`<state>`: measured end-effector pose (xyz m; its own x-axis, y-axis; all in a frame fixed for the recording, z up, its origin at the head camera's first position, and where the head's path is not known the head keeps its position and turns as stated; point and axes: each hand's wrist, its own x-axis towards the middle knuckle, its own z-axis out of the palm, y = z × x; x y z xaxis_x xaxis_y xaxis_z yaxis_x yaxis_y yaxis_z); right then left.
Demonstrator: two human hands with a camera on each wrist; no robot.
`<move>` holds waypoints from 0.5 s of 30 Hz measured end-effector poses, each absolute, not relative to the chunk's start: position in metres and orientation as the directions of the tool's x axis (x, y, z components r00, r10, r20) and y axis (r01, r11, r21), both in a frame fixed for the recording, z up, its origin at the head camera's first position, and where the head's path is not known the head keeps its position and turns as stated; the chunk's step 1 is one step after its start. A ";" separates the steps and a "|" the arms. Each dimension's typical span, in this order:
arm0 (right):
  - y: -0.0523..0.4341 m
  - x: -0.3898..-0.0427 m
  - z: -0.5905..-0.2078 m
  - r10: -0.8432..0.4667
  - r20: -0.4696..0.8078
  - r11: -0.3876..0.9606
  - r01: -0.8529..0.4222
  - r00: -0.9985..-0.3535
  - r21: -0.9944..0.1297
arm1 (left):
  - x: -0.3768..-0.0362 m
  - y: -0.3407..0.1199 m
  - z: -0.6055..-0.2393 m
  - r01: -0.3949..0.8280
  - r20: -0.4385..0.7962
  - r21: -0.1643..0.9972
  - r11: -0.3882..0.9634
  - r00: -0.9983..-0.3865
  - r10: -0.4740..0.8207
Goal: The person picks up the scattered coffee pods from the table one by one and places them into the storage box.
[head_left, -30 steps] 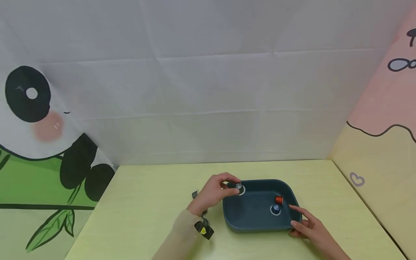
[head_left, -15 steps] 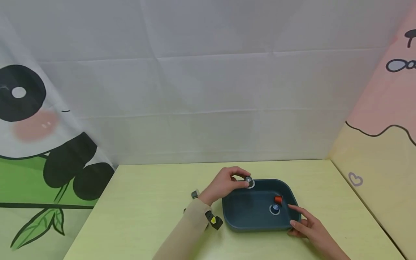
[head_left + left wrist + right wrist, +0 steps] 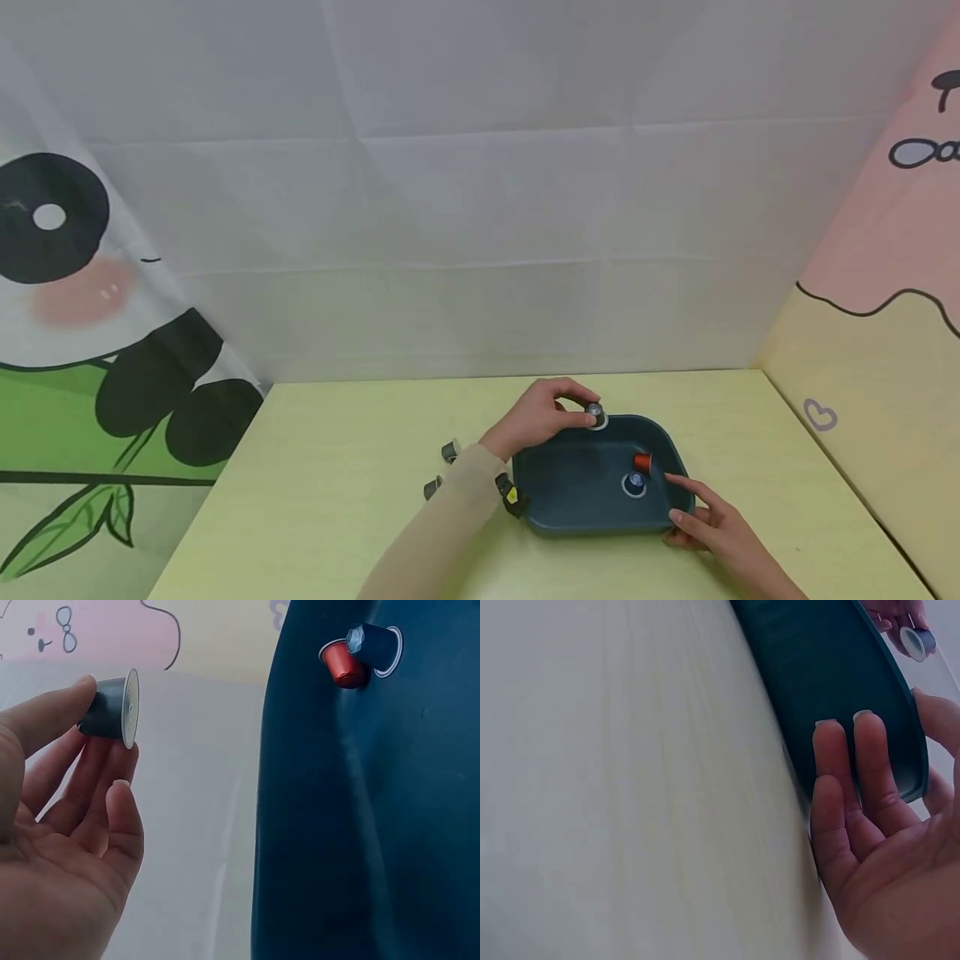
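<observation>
A dark teal tray [image 3: 570, 517] [image 3: 360, 825] [image 3: 832, 690] lies on the pale green table. Inside it a red capsule [image 3: 642, 461] [image 3: 343, 664] lies on its side against a blue capsule [image 3: 636, 482] [image 3: 375, 643]. My left hand [image 3: 551, 414] [image 3: 67, 787] pinches a grey capsule [image 3: 596, 412] [image 3: 112, 709] [image 3: 917, 639] between thumb and fingers, just above the tray's far rim. My right hand [image 3: 712, 521] [image 3: 870, 817] holds the tray's near right corner, fingers straight against the outer wall and thumb over the rim.
Two more grey capsules [image 3: 450, 451] [image 3: 432, 487] stand on the table [image 3: 315, 500] left of the tray, close to my left forearm. White, panda-printed and pink cloth walls close in the table at the back and sides.
My left hand has carried the grey capsule to the right and farther back along the tray's far rim. The right hand and the tray have stayed put.
</observation>
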<state>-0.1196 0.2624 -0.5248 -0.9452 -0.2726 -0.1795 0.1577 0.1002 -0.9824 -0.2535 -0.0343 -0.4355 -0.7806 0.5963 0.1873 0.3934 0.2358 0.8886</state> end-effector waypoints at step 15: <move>0.261 -0.120 -0.524 -0.262 -0.191 0.119 0.164 -0.946 -0.979 | -0.263 -0.002 -0.450 0.476 0.172 0.821 0.317 -0.734 0.657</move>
